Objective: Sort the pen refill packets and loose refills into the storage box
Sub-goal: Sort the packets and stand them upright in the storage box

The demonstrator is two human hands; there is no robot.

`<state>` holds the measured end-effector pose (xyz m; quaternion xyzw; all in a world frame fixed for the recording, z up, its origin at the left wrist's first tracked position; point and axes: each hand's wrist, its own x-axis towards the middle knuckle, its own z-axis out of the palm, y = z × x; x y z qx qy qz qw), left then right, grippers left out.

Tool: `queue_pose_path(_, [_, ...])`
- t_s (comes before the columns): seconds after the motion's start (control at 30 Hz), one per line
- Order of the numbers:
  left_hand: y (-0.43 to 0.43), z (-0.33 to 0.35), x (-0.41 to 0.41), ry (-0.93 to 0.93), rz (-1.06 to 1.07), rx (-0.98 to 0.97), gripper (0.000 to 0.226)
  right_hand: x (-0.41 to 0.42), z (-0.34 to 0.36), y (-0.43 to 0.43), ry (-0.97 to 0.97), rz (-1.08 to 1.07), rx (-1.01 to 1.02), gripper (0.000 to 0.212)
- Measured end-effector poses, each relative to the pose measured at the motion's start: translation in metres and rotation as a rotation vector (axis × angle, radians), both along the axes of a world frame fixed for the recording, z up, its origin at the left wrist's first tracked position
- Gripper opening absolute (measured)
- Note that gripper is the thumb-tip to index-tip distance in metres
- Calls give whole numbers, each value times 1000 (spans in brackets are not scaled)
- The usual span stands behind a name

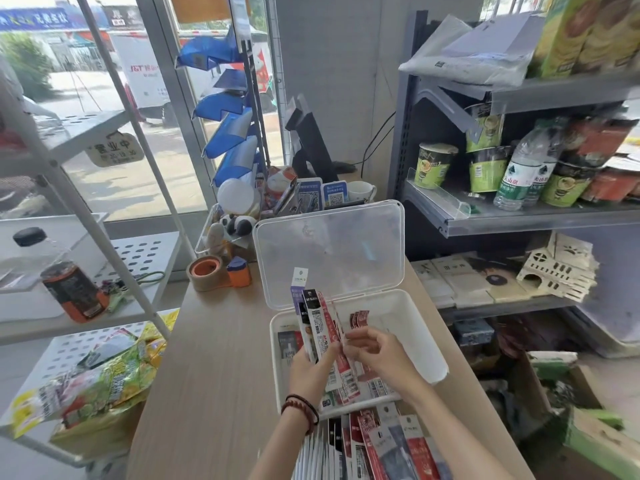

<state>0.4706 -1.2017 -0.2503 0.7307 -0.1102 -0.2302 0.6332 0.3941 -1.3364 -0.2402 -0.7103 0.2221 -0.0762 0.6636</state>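
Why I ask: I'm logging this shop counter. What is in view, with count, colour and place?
storage box: one, white, clear lid open, on the counter.
counter: one, pale wood, centre.
held packets: several, purple, black, red, fanned above the box.
boxed packets: a few, red and white, lying in the box.
counter packets: a row, white, red, grey, at the near counter edge.
tape dispenser: one, orange, left of the lid.
panda toy: one, black-white, behind the dispenser.
drink bottle: one, dark, black cap, left rack.
noodle cups: several, green, right shelf.
water bottles: two, clear, right shelf.
left hand: grips the held packets.
right hand: appears to pinch a thin packet at the fan's edge.
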Motion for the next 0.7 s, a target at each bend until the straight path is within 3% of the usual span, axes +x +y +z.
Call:
queue_pose_path(0.1, [0,3,1,-52,8,-14,12,2,1,2,1,-42,-78,42])
queue_pose_path(0.37, [28,24,25,-22,137,-44,27,4,-3,1,85,27,-228,46])
queue_pose_path(0.5, [48,28,29,0,111,-75,5,9,-7,1,120,35,-267,34])
queue_pose_path(0.7, [60,12,19,66,63,-66,8,14,-14,5,240,133,-446,28])
